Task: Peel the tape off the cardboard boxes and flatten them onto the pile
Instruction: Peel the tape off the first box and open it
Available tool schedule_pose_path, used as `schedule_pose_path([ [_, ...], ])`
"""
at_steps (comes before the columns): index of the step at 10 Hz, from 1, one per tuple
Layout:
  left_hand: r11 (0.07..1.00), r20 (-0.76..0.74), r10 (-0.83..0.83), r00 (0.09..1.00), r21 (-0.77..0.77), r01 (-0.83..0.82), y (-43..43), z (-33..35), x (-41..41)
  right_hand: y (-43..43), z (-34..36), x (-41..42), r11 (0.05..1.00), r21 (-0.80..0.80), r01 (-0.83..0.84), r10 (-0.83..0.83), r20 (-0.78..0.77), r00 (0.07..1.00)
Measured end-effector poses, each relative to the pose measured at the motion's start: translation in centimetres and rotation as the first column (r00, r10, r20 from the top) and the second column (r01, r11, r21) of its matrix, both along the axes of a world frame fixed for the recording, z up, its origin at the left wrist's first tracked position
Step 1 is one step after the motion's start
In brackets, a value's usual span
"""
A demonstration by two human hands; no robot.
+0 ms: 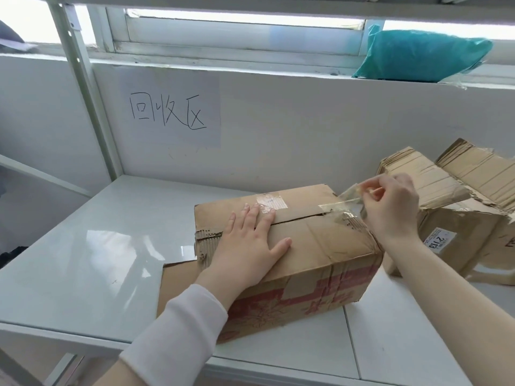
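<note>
A brown cardboard box (315,246) with red print on its front stands on the white shelf (83,260), on top of a flat piece of cardboard (175,285). My left hand (250,243) lies flat on the box's top, fingers straight, pressing it down. My right hand (390,207) pinches a strip of clear tape (348,201) at the box's far right top corner. The strip is lifted off the top seam and still sticks at the corner.
Two more worn cardboard boxes (451,218) stand at the right, one with a white label. A paper sign (170,110) hangs on the back wall. A teal plastic bag (423,55) lies on the window ledge. A shelf post (86,87) rises at the left.
</note>
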State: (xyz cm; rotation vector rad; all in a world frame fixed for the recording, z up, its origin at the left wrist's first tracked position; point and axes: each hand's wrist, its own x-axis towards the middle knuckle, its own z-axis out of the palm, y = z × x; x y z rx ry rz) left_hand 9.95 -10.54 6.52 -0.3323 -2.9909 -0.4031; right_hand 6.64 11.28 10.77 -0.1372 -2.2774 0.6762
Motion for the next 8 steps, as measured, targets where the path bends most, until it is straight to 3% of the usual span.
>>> schedule_pose_path([
  [1, 1.000, 0.009, 0.002, 1.000, -0.023, -0.002, 0.5, -0.1, -0.2, -1.4, -1.1, 0.6, 0.966, 0.123, -0.229, 0.225, 0.051, 0.973],
  [2, 0.999, 0.009, 0.012, 1.000, -0.042, -0.012, 0.8, -0.2, -0.3, -2.9, -2.4, 1.6, 0.887, 0.186, -0.422, 0.377, 0.235, 0.896],
  [3, 0.999, 0.010, 0.016, 1.000, -0.045, -0.016, 0.8, -0.2, -0.4, -2.1, -1.4, 2.4, 0.873, 0.086, -0.480, 0.424, 0.351, 0.835],
  [5, 0.999, 0.004, 0.022, 1.000, -0.034, -0.022, 0.9, -0.1, -0.3, -0.5, -0.8, 1.3, 0.873, -0.264, -0.411, 0.486, 0.391, 0.781],
  [6, 0.999, 0.008, 0.026, 1.000, -0.044, -0.025, 1.0, 0.0, -0.1, -1.0, -1.0, 0.2, 0.887, -0.020, -0.462, 0.415, 0.473, 0.777],
  [7, 0.999, 0.007, 0.024, 1.000, -0.040, -0.024, 1.0, 0.0, -0.1, -1.8, -0.9, -0.2, 0.844, 0.076, -0.530, 0.435, 0.480, 0.762],
  [8, 0.999, -0.002, 0.022, 1.000, -0.033, -0.022, 0.9, 0.0, 0.0, -1.7, -1.1, -0.5, 0.861, 0.142, -0.488, 0.413, 0.367, 0.834],
])
